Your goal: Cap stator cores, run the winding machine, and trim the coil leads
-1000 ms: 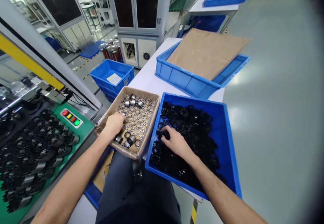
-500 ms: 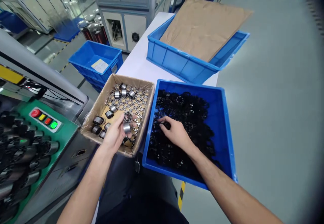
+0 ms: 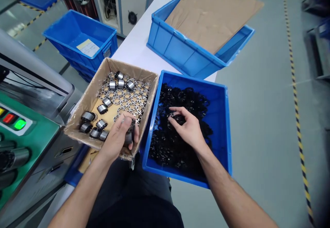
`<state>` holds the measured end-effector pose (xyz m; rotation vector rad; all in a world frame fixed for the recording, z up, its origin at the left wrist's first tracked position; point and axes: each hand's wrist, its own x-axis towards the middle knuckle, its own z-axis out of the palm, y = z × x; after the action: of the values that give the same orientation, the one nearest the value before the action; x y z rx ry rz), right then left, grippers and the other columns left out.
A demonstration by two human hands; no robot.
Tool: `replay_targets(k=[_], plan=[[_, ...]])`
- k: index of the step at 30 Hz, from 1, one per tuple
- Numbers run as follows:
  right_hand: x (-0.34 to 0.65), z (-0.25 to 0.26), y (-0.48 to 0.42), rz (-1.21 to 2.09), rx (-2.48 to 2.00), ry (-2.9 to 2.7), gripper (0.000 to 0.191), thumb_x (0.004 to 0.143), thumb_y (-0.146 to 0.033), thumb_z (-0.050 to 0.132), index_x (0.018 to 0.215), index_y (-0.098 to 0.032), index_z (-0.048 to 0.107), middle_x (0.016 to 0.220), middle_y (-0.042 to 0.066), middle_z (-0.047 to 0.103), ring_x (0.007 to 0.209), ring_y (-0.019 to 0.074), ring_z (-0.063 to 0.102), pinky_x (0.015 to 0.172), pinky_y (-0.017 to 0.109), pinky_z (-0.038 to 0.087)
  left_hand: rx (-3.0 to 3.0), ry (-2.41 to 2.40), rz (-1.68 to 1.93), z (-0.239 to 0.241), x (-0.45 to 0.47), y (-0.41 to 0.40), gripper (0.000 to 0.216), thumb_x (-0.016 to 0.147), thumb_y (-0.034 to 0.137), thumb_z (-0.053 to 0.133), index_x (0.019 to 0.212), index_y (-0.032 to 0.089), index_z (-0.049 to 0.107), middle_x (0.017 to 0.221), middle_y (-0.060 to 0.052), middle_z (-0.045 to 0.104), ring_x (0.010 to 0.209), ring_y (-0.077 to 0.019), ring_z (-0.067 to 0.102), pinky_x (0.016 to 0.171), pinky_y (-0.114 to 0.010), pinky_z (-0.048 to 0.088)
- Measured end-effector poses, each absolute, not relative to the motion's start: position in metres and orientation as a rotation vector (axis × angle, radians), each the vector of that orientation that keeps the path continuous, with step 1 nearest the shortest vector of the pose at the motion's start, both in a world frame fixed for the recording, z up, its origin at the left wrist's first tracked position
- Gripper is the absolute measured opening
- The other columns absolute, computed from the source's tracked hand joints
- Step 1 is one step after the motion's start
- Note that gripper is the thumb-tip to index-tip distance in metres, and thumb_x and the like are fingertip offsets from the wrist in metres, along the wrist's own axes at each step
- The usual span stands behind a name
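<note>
A cardboard box (image 3: 90,95) lined with plastic holds several silver ring-shaped metal parts (image 3: 123,94) and short metal cylinders (image 3: 87,116). My left hand (image 3: 118,137) is over its near right corner, fingers wrapped round metal cylinders. Right beside it a blue bin (image 3: 224,131) is filled with black plastic ring parts (image 3: 177,145). My right hand (image 3: 187,126) rests in that pile, fingertips pinching a black ring part.
A second blue bin (image 3: 180,54) covered by a brown cardboard sheet (image 3: 213,11) sits farther back on the white table (image 3: 136,45). Another blue bin (image 3: 77,32) stands on the floor at left. A green control panel (image 3: 15,125) with coloured buttons is at far left.
The view has tilted down and left. My left hand lifted metal cylinders out of the box and closed round them. My right hand shifted slightly in the black pile.
</note>
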<state>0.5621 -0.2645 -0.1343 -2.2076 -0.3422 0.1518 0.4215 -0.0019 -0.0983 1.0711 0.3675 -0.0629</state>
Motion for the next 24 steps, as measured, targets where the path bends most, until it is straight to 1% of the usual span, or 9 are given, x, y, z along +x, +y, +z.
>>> replay_targets(k=[2, 4, 6, 9, 12, 14, 16, 20, 24], plan=[[0.564, -0.135, -0.266, 0.123, -2.194, -0.286, 0.045, 0.099, -0.053, 0.079, 0.131, -0.023, 0.083, 0.105, 0.007, 0.082, 0.077, 0.0214, 0.067, 0.076, 0.039, 0.054, 1.100, 0.323, -0.050, -0.101, 0.419, -0.002, 0.070, 0.104, 0.093, 0.074, 0.118, 0.026, 0.062, 0.071, 0.007, 0.061, 0.057, -0.0140, 0.059, 0.043, -0.018, 0.050], [0.566, -0.135, -0.268, 0.117, -2.171, -0.239, 0.047, 0.099, -0.058, 0.079, 0.130, -0.023, 0.079, 0.102, 0.005, 0.078, 0.075, 0.0215, 0.068, 0.076, 0.040, 0.054, 1.115, 0.330, -0.037, -0.102, 0.419, -0.002, 0.069, 0.107, 0.093, 0.070, 0.114, 0.025, 0.063, 0.071, 0.006, 0.059, 0.057, -0.0141, 0.058, 0.045, -0.019, 0.052], [0.566, -0.133, -0.269, 0.129, -2.141, -0.217, 0.048, 0.096, -0.059, 0.082, 0.127, -0.024, 0.077, 0.100, 0.004, 0.076, 0.075, 0.0217, 0.069, 0.077, 0.040, 0.056, 1.113, 0.374, -0.027, -0.100, 0.421, -0.003, 0.070, 0.105, 0.093, 0.074, 0.108, 0.024, 0.063, 0.077, 0.004, 0.062, 0.059, -0.0127, 0.059, 0.045, -0.019, 0.052], [0.563, -0.122, -0.264, 0.194, -2.065, -0.237, 0.046, 0.091, -0.056, 0.088, 0.122, -0.025, 0.073, 0.094, 0.001, 0.074, 0.074, 0.0215, 0.071, 0.078, 0.041, 0.060, 1.097, 0.415, -0.019, -0.095, 0.423, -0.006, 0.070, 0.097, 0.088, 0.087, 0.102, 0.024, 0.061, 0.085, 0.004, 0.065, 0.059, -0.0101, 0.057, 0.044, -0.018, 0.049], [0.553, -0.102, -0.250, 0.320, -1.966, -0.295, 0.039, 0.094, -0.055, 0.088, 0.115, -0.027, 0.071, 0.088, -0.001, 0.076, 0.063, 0.0190, 0.070, 0.069, 0.038, 0.061, 1.149, 0.377, -0.059, -0.094, 0.422, -0.008, 0.061, 0.096, 0.069, 0.100, 0.103, 0.026, 0.057, 0.069, 0.009, 0.060, 0.050, -0.0084, 0.049, 0.044, -0.016, 0.043], [0.545, -0.087, -0.235, 0.415, -1.881, -0.373, 0.035, 0.095, -0.051, 0.090, 0.111, -0.027, 0.071, 0.087, -0.002, 0.077, 0.061, 0.0176, 0.070, 0.064, 0.035, 0.060, 1.216, 0.330, -0.082, -0.095, 0.419, -0.008, 0.056, 0.095, 0.057, 0.104, 0.109, 0.026, 0.060, 0.063, 0.012, 0.058, 0.046, -0.0074, 0.045, 0.045, -0.015, 0.041], [0.540, -0.073, -0.220, 0.490, -1.752, -0.512, 0.029, 0.094, -0.042, 0.092, 0.111, -0.026, 0.073, 0.090, -0.001, 0.080, 0.066, 0.0169, 0.073, 0.065, 0.032, 0.060, 1.269, 0.286, -0.074, -0.097, 0.415, -0.008, 0.053, 0.097, 0.052, 0.104, 0.121, 0.027, 0.063, 0.066, 0.011, 0.060, 0.048, -0.0075, 0.047, 0.048, -0.016, 0.043], [0.535, -0.060, -0.198, 0.514, -1.546, -0.762, 0.024, 0.092, -0.021, 0.087, 0.114, -0.024, 0.080, 0.100, 0.000, 0.083, 0.088, 0.0168, 0.080, 0.082, 0.029, 0.066, 1.227, 0.267, -0.044, -0.098, 0.410, -0.007, 0.047, 0.109, 0.058, 0.091, 0.123, 0.028, 0.057, 0.064, 0.011, 0.060, 0.049, -0.0085, 0.048, 0.051, -0.016, 0.044], [0.533, -0.067, -0.197, 0.513, -1.500, -0.772, 0.026, 0.093, -0.016, 0.084, 0.117, -0.022, 0.080, 0.100, 0.000, 0.082, 0.089, 0.0168, 0.078, 0.085, 0.030, 0.067, 1.193, 0.321, -0.134, -0.096, 0.409, -0.010, 0.054, 0.110, 0.064, 0.088, 0.141, 0.029, 0.060, 0.065, 0.009, 0.061, 0.050, -0.0097, 0.048, 0.050, -0.017, 0.043]])
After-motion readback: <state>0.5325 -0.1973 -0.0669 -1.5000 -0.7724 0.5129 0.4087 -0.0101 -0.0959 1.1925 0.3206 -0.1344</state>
